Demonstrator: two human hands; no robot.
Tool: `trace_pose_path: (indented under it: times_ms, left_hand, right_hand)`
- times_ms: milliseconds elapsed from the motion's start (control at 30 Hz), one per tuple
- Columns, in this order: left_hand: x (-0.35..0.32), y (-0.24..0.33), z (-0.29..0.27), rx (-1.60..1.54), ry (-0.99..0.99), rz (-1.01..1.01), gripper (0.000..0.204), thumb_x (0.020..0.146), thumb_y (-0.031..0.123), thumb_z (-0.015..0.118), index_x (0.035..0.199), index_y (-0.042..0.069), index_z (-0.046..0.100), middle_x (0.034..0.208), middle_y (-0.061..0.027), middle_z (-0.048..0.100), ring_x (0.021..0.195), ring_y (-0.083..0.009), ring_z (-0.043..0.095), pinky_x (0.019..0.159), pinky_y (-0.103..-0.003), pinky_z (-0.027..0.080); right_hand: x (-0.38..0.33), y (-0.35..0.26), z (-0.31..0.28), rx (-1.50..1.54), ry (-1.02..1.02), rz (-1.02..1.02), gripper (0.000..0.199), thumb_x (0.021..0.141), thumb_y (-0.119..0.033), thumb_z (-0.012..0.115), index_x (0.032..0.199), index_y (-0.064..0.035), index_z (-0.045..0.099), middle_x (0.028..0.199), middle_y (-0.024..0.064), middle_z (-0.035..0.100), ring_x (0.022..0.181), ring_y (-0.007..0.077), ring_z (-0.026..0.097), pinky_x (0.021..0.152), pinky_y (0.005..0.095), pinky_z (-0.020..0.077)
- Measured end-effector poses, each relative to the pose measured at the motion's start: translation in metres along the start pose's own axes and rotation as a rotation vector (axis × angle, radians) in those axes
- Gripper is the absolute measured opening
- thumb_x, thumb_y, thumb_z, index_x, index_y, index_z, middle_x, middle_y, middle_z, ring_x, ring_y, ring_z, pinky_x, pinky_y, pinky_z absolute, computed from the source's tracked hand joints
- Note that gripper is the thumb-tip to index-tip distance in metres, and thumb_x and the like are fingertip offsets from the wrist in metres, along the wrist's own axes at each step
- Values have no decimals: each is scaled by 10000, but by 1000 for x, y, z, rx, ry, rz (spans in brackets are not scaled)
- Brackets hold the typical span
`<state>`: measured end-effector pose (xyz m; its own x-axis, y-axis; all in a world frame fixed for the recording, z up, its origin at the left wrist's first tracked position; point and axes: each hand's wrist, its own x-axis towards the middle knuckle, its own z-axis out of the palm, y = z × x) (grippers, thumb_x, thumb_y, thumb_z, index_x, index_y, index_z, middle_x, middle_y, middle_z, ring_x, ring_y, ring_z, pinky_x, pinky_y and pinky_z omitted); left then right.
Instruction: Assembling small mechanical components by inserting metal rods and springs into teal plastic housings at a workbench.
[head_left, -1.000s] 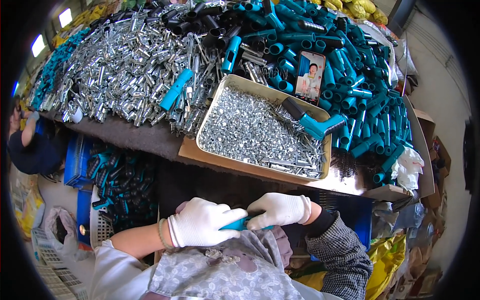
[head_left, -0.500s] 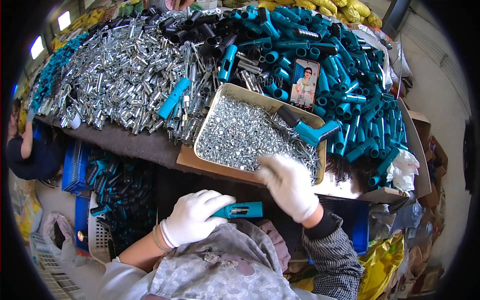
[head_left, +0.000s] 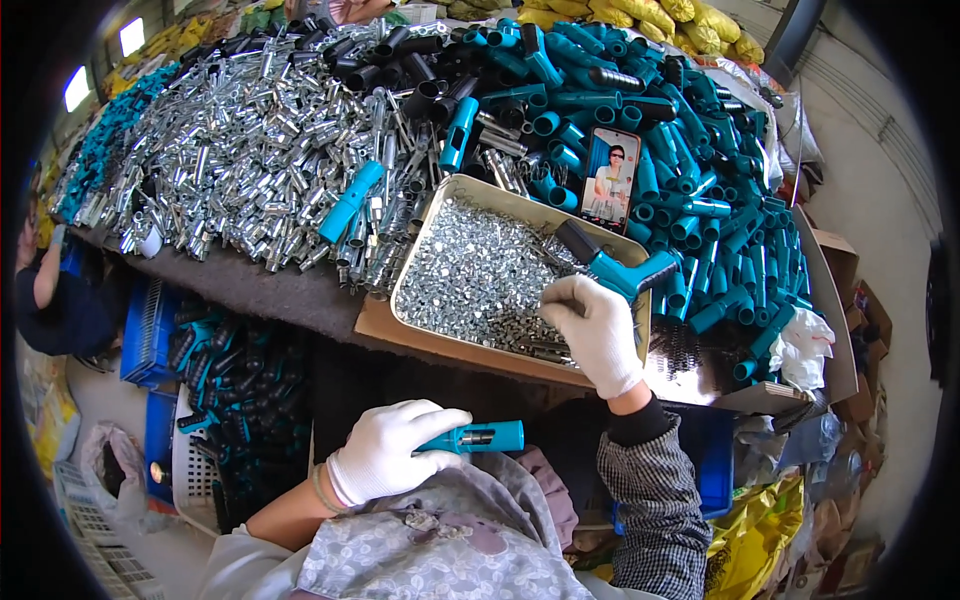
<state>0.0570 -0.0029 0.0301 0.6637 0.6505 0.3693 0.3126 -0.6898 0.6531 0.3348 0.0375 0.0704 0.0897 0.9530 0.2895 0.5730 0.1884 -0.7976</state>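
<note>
My left hand (head_left: 398,452), in a white glove, is closed round a teal plastic tube (head_left: 492,437) held level above my lap. A long slot in the tube's side shows a dark and metallic part inside. Over the near right part of a cream tray (head_left: 440,338) is my gloved right hand (head_left: 598,332), thumb and fingers pinched together. Whatever is between them is too small or hidden to make out. Small shiny metal pieces (head_left: 470,270) fill the tray, with springs among them. Beyond my right fingers, a teal and black angled handle (head_left: 632,272) lies across the tray's far right corner.
Behind the tray are heaps of silvery metal tubes (head_left: 225,165) and teal tubes (head_left: 700,200), with black tubes between. A phone (head_left: 611,180) leans on the teal heap. Finished-looking teal and black pieces (head_left: 240,390) fill a white basket at lower left. Another person (head_left: 65,300) is at far left.
My right hand has moved up and to the right over the tray, its fingers now pinched rather than blurred. My left hand still holds the tube, almost unmoved.
</note>
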Motion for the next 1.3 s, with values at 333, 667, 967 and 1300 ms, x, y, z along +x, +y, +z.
trace_pose_path:
  times_ms: [333,667,967,1300]
  left_hand:
    - [8,3,-4,202,-29,162,886,658,215,847,1429,6,463,786,-109,645,685,-297,650,626,-399,517]
    - [8,-5,7,240,56,175,746,756,172,747,1452,82,494,694,-39,578,627,-221,616,573,-346,504]
    - [9,-3,-1,272,23,180,682,739,213,774,1375,76,567,753,-36,626,678,-214,640,614,-339,523]
    - [1,7,0,83,-107,-40,741,752,243,803,1405,55,508,897,-119,698,781,-294,699,683,-378,558]
  right_hand:
    - [-55,-36,31,-73,-482,-127,204,858,-230,718,916,-37,688,825,165,679,784,375,664,695,422,528]
    - [-83,-37,43,-422,-334,-351,237,876,-286,690,820,-65,626,730,98,605,710,299,642,617,416,511]
    - [-101,-34,34,-333,-419,-309,471,788,-249,754,1198,-84,592,1044,95,638,908,277,660,742,376,538]
    - [-104,-26,44,-434,-355,-461,433,736,-186,752,1130,-70,618,1001,79,643,855,264,641,737,381,517]
